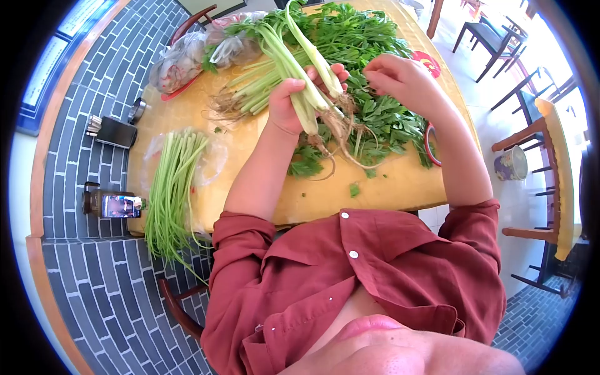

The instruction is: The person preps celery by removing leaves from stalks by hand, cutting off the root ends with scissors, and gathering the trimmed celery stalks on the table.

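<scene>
Several rooted celery stalks (282,56) fill the left hand (289,107), upper centre; the right hand (402,78) is curled, its hold unclear. On the bench (234,150) lie thin stems (172,181) at left, a leafy pile (353,31) behind both hands, bags (181,60) upper left.

Wall (75,125), grey brick pattern: is lining the left. Floor (478,94), pale tile: is reflecting bright light. Chairs (490,41), dark-seated: are standing at right. Counter (384,192), yellow-topped: is occupying centre.
</scene>
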